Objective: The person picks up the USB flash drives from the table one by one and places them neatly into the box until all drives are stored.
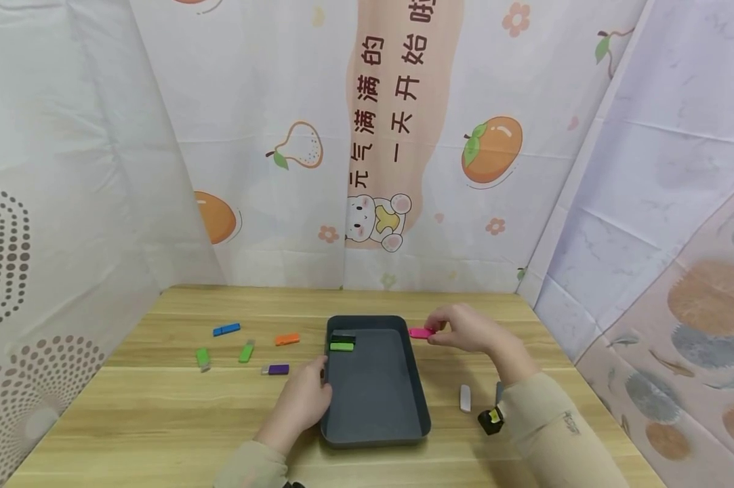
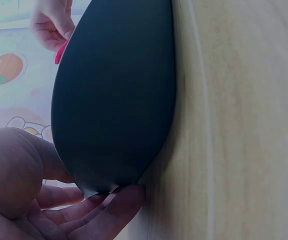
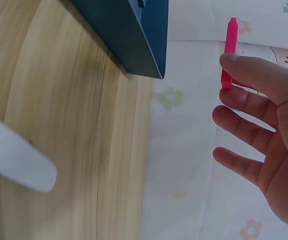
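A pink USB stick (image 1: 421,333) is pinched between the thumb and index finger of my right hand (image 1: 464,329), just outside the right wall of a dark grey tray (image 1: 375,400). In the right wrist view the pink stick (image 3: 231,37) points up, and the other fingers are spread apart. My left hand (image 1: 302,393) grips the tray's left side. The left wrist view shows its fingers (image 2: 126,200) against the tray wall (image 2: 114,90), with the thumb partly hidden behind the rim. Inside the tray's far left corner lie a green USB stick (image 1: 341,347) and a black one (image 1: 343,339).
Left of the tray lie a blue USB stick (image 1: 226,329), an orange one (image 1: 287,339), a purple one (image 1: 276,369) and two green ones (image 1: 203,359). To the right are a white stick (image 1: 465,398) and a grey one (image 1: 499,392), partly covered by the right sleeve.
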{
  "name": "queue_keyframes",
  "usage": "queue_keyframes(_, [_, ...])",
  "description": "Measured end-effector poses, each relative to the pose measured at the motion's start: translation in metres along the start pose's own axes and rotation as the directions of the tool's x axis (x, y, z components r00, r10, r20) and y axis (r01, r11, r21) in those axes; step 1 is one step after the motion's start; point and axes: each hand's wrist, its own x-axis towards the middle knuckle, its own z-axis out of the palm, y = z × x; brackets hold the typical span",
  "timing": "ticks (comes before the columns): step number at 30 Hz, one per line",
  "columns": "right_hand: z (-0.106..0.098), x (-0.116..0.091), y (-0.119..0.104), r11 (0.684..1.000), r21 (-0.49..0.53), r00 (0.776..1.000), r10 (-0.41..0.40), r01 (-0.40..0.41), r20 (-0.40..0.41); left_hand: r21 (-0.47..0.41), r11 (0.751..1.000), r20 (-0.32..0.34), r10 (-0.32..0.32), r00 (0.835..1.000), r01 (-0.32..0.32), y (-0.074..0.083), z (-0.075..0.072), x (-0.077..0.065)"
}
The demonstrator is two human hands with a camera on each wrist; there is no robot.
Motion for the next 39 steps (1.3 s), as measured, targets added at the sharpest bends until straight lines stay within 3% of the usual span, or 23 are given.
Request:
queue_keyframes(10, [-0.001, 0.026, -0.011, 1.0, 0.031, 1.0, -0.001, 0.0, 0.03, -0.001, 1.0, 0.001, -0.006, 1.0, 0.006, 0.0, 0.0, 0.0])
queue_keyframes(22, [-0.003, 0.055, -0.025, 0.998, 0.024, 0.994, 0.053, -0.055, 0.095, -0.008, 1.0, 0.0, -0.002, 1.0, 0.002, -0.001, -0.001, -0.001])
queue_keyframes(39, [0.025, 0.087, -0.035, 0.994, 0.081, 0.984, 0.063, -0.077, 0.167, -0.021, 1.0, -0.004, 0.001, 1.0, -0.001, 0.001, -0.002, -0.001])
